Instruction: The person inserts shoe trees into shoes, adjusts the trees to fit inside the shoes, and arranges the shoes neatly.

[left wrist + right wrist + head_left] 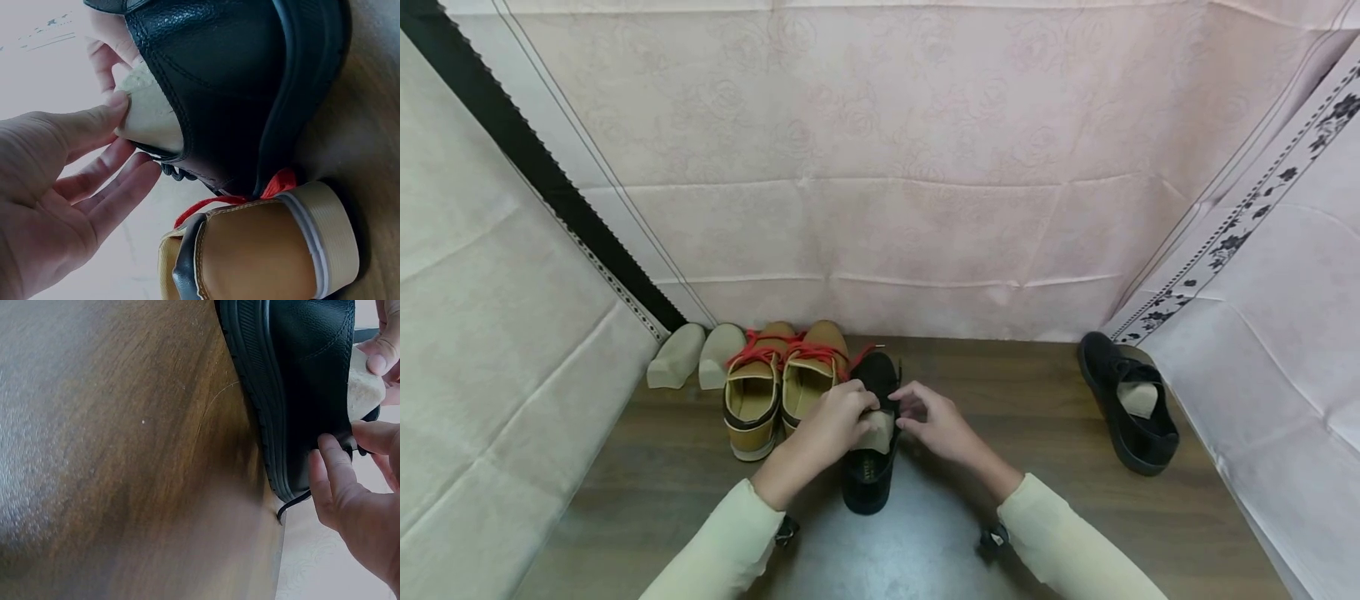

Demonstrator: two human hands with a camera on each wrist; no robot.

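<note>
A black leather lace-up shoe (pixel 867 493) stands on the floor between the two hands, its toe toward the wall. Inside its opening sits a pale moulded shoe insert (pixel 874 435), part of it hidden in the shoe. My left hand (pixel 833 418) pinches this insert, thumb on its upper end in the left wrist view. On the other side, my right hand (pixel 938 427) grips the edge of the shoe's opening near the laces. Its fingertips (pixel 327 441) lie on the outer leather and the thumb is at the edge. A loose lace end hangs beyond them.
Tan shoes (pixel 751 433) with red laces stand close on the left. Beyond them, two pale moulded inserts (pixel 722 354) lean by the wall corner. Another black shoe (pixel 1123 417), with a pale insert (pixel 1138 400) inside, stands at the right. Cloth-covered walls (pixel 925 250) enclose the wooden floor (pixel 1037 400).
</note>
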